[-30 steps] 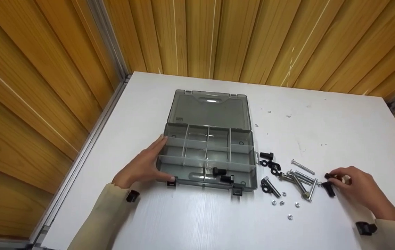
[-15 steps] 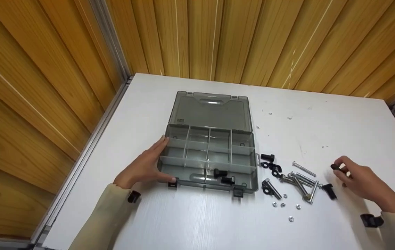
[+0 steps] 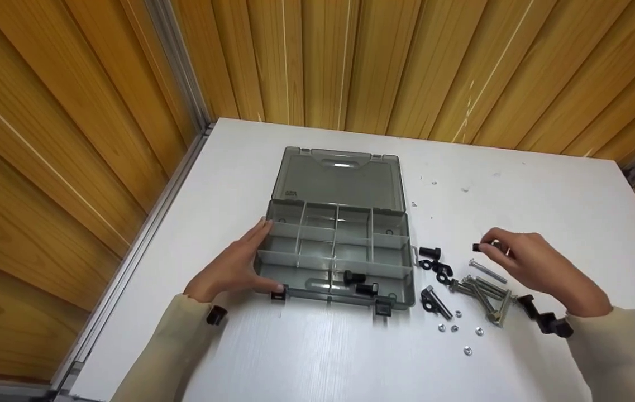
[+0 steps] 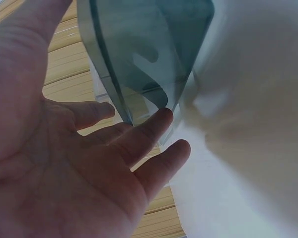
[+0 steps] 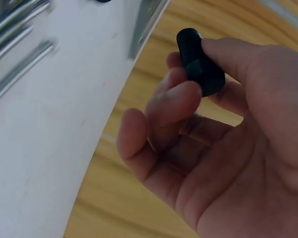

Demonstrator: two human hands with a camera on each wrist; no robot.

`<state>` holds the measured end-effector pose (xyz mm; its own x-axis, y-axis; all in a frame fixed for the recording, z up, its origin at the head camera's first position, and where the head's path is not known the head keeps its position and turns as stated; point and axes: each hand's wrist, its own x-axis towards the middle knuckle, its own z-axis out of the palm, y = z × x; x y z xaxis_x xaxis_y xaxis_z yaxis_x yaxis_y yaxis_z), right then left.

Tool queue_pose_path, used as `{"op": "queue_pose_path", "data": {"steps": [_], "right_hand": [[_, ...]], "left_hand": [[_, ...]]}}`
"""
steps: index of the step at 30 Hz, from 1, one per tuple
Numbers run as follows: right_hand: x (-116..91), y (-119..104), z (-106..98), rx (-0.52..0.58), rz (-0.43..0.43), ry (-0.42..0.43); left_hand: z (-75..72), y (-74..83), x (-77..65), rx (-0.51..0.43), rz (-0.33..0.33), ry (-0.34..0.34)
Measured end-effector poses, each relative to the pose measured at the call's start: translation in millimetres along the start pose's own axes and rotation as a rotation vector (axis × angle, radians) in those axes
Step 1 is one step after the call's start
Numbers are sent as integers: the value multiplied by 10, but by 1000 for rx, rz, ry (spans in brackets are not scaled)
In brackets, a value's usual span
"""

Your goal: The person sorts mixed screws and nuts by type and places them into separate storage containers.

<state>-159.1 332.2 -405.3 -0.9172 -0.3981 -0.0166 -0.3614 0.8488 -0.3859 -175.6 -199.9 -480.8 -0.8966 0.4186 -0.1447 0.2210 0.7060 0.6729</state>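
My right hand [image 3: 540, 268] pinches a short black bolt [image 5: 191, 47] between thumb and fingers, raised over the right side of the table. In the right wrist view its threaded end points up. My left hand [image 3: 230, 268] rests against the left side of a grey see-through compartment box [image 3: 328, 301], thumb at a front latch. Its fingers look spread and nearly straight in the left wrist view, touching the box wall [image 4: 104, 54]. The box lid [image 3: 345, 181] lies folded back. Two black bolts [image 3: 366, 289] lie in the front compartment.
Right of the box lie another black bolt [image 3: 430, 253], black rings and several silver bolts [image 3: 482, 293]. Small silver nuts [image 3: 467, 350] are scattered in front. Another black piece [image 3: 527, 306] lies near my right wrist. Wooden panels [image 3: 373, 67] rise behind the white table [image 3: 546, 206].
My right hand has lifted a black bolt off the table at the far right and carried it left, toward the box. The left hand has stayed on the box.
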Motion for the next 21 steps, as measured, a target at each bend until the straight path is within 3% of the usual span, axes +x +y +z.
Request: {"op": "queue_pose_path", "data": {"steps": [4, 13, 21], "right_hand": [[166, -246, 61, 22, -58, -7], [451, -537, 348, 104, -244, 101], [567, -774, 585, 200, -303, -3]], "left_hand": [[2, 0, 17, 9, 8, 2], [5, 44, 43, 12, 16, -3], [-16, 75, 55, 12, -6, -5]]}}
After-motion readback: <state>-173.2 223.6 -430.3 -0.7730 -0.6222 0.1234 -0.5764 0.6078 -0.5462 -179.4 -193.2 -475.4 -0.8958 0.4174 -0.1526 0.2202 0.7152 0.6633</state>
